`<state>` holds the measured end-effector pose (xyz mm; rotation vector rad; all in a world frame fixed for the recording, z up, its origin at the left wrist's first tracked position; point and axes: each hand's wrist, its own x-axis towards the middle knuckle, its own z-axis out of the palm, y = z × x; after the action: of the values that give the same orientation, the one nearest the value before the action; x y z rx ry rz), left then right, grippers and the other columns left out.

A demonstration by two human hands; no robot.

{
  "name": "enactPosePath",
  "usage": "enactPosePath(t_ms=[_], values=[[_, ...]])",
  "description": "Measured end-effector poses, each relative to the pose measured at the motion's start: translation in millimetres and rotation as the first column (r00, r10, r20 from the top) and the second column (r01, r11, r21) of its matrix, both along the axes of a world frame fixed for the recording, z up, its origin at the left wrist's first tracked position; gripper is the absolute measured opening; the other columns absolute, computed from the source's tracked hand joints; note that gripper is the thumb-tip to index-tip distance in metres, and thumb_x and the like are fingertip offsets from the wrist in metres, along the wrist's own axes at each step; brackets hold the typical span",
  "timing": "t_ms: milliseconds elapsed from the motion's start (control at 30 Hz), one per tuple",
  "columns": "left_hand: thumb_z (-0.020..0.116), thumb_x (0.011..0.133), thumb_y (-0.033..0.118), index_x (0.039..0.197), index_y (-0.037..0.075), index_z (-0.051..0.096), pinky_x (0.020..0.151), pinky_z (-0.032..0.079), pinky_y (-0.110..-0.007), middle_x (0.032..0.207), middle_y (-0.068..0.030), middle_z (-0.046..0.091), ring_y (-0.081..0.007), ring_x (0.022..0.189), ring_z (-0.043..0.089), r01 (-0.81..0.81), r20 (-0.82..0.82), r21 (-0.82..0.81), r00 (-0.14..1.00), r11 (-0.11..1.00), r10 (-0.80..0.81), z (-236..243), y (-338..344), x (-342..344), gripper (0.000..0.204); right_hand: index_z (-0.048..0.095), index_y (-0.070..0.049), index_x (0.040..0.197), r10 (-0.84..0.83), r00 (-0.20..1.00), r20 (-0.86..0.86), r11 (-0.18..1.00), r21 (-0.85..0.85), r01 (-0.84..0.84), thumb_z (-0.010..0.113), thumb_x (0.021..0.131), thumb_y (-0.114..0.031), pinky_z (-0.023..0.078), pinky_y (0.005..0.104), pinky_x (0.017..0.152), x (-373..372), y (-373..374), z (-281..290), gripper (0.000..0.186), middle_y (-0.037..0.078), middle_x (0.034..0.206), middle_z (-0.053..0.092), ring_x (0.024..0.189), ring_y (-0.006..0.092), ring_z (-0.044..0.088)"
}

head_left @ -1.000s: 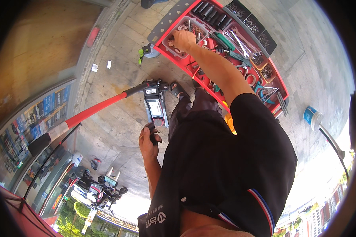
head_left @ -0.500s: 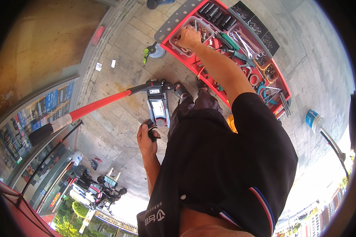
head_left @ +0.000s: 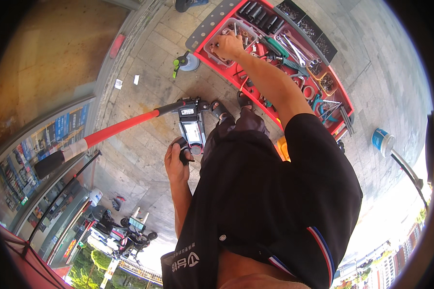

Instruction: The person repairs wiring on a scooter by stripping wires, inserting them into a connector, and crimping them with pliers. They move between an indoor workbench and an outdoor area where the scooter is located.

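Note:
My right arm stretches over a red tool tray (head_left: 346,103). My right hand (head_left: 228,47) is down in a clear plastic bin (head_left: 208,44) of small metal parts. Its fingers are bent together and partly hidden, so what they grip cannot be made out. A slim metal piece (head_left: 235,28) stands beside the knuckles. Low at my left side, my left hand (head_left: 176,161) is closed around a black curved piece (head_left: 184,155), whose kind is unclear. It stays well apart from the tray.
The tray also holds black sockets (head_left: 261,17), wrenches (head_left: 294,49) and a green-handled tool (head_left: 276,46). A floor jack (head_left: 193,127) with a long red handle (head_left: 123,126) stands at my left. Nearby are a spray bottle (head_left: 190,62) and, far right, a blue-and-white bucket (head_left: 382,141).
My right hand stays in the bin, its fingers shifting slightly among the parts. My left hand, still holding the black piece, has moved slightly left and up.

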<state>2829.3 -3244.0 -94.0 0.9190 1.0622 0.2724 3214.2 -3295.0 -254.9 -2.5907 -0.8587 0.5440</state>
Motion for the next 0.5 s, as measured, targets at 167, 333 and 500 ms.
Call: enactPosePath(t_ms=[167, 333, 500], values=[[0.055, 0.096, 0.025, 0.124, -0.003, 0.052, 0.056, 0.046, -0.030, 0.101, -0.0122, 0.062, -0.0151, 0.063, 0.054, 0.022, 0.052, 0.004, 0.998, 1.000, -0.022, 1, 6, 7, 0.040, 0.071, -0.021, 0.098, -0.097, 0.994, -0.056, 0.995, 0.014, 0.098, 0.062, 0.081, -0.038, 0.036, 0.0489, 0.092, -4, -1, 5, 0.026, 0.005, 0.101, 0.069, 0.112, 0.0282, 0.053], [0.054, 0.095, 0.018, 0.121, -0.004, 0.053, 0.056, 0.046, -0.026, 0.096, -0.0092, 0.062, -0.0132, 0.061, 0.054, 0.011, 0.109, -0.003, 0.994, 1.000, -0.011, 2, 7, 18, 0.034, 0.068, -0.017, 0.098, -0.254, 0.956, -0.148, 0.935, 0.214, 0.281, 0.058, 0.084, -0.032, 0.048, 0.0431, 0.082, -2, -11, -14, 0.023, 0.010, 0.096, 0.069, 0.092, 0.0291, 0.065], [0.056, 0.095, 0.018, 0.120, -0.003, 0.055, 0.054, 0.047, -0.025, 0.095, -0.0075, 0.063, -0.0119, 0.063, 0.057, 0.044, 0.076, 0.013, 0.996, 0.999, -0.045, 3, 8, 24, 0.033, 0.064, -0.011, 0.103, -0.304, 0.941, -0.148, 0.775, 0.536, 0.335, 0.056, 0.087, -0.021, 0.052, 0.0379, 0.077, -5, -18, -33, 0.020, 0.012, 0.093, 0.069, 0.085, 0.0273, 0.068]])
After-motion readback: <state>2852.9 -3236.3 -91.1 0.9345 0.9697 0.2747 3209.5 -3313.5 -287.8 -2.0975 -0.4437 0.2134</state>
